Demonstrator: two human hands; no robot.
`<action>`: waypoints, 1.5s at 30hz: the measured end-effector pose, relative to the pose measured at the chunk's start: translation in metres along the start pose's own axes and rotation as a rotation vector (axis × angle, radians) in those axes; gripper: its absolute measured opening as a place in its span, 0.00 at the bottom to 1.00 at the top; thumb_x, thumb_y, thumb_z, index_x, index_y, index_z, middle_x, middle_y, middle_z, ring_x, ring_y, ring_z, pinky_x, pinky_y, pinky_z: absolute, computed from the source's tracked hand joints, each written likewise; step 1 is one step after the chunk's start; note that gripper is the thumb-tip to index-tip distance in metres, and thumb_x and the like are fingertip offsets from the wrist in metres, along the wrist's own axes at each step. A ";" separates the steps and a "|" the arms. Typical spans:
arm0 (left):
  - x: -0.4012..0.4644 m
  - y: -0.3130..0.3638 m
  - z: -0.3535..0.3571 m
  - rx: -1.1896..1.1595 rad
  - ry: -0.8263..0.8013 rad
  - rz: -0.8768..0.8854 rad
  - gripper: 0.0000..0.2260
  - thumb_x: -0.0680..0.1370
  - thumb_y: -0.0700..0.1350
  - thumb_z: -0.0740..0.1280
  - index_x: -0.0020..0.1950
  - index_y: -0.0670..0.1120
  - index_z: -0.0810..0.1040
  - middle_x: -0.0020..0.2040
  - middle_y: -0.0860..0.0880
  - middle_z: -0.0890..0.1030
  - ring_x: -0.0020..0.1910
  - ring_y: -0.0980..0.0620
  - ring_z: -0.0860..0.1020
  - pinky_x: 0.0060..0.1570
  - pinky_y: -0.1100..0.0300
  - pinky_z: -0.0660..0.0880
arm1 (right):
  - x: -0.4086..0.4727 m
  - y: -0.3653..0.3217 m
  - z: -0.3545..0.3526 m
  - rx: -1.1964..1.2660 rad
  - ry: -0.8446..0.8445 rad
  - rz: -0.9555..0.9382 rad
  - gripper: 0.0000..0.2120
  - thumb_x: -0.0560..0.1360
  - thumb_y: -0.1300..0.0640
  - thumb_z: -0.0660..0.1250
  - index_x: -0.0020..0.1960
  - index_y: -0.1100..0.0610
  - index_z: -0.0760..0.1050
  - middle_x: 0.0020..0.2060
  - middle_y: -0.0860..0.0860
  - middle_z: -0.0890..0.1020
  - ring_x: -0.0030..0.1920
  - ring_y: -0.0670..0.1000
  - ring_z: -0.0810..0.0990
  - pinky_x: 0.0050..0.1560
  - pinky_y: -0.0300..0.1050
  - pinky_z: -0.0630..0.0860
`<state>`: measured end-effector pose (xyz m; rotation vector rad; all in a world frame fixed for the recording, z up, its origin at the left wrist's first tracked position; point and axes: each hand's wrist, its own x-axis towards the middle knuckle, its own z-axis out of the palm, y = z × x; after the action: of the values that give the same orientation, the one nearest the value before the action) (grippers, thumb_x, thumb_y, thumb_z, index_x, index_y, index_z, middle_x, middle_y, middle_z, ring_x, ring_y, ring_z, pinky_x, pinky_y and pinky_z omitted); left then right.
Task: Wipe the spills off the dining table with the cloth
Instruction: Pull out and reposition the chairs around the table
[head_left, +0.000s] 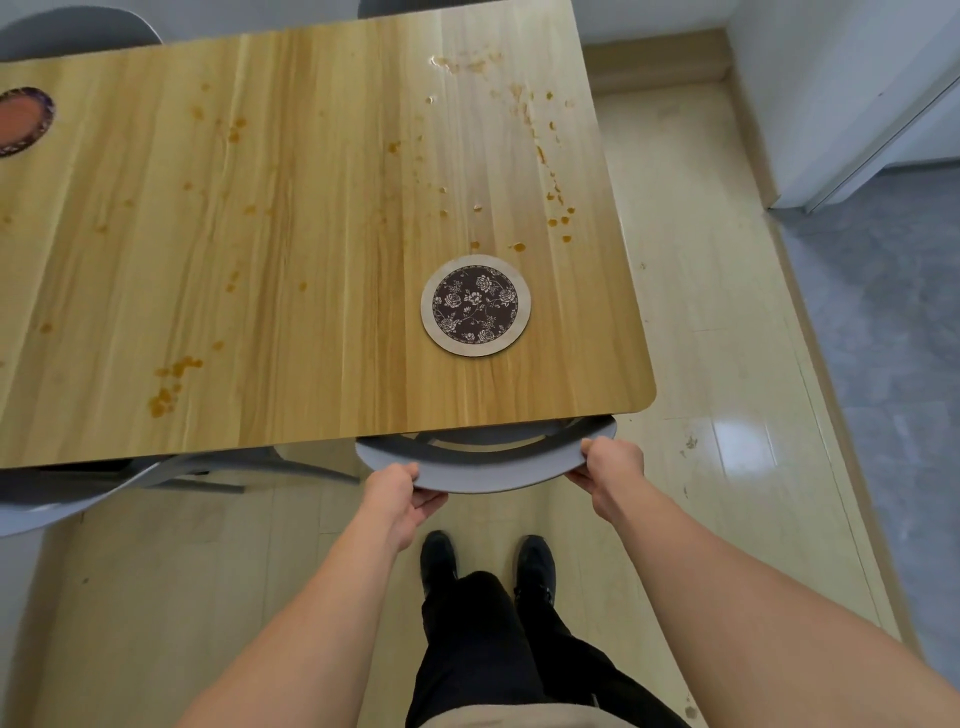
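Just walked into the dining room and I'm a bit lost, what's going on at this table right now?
A person stands at the near edge of the wooden dining table, gripping the grey chair tucked under it with the left hand and right hand. Brown spills still dot the tabletop, most thickly near the far right corner. A floral coaster lies near the chair. No cloth is in view, so wiping has not begun.

Light wooden dining table (291, 260) with scattered orange-brown spills (171, 387)
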<state>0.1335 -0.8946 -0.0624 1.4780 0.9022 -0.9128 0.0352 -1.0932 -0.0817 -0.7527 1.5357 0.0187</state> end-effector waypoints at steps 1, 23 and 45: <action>-0.001 0.001 0.000 0.021 0.000 -0.007 0.07 0.83 0.37 0.56 0.60 0.39 0.67 0.52 0.37 0.78 0.54 0.40 0.78 0.54 0.46 0.75 | -0.002 0.000 0.000 0.016 -0.002 0.014 0.09 0.76 0.69 0.59 0.56 0.64 0.70 0.54 0.62 0.78 0.52 0.60 0.79 0.44 0.50 0.79; -0.063 0.025 -0.148 0.302 0.000 0.099 0.19 0.83 0.46 0.54 0.73 0.43 0.64 0.60 0.47 0.75 0.54 0.46 0.77 0.58 0.49 0.72 | -0.147 0.089 0.113 -0.173 -0.370 0.227 0.22 0.82 0.57 0.54 0.75 0.61 0.58 0.68 0.61 0.71 0.67 0.60 0.71 0.67 0.55 0.68; 0.000 0.085 -0.480 0.023 0.169 0.062 0.19 0.82 0.46 0.54 0.72 0.42 0.65 0.61 0.45 0.76 0.52 0.45 0.76 0.52 0.50 0.70 | -0.289 0.228 0.368 -0.521 -0.544 0.171 0.24 0.82 0.57 0.55 0.76 0.60 0.57 0.71 0.59 0.67 0.70 0.59 0.67 0.68 0.56 0.66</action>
<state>0.2389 -0.4241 0.0090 1.6123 0.9662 -0.7634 0.2318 -0.6239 0.0287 -0.9246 1.0662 0.7186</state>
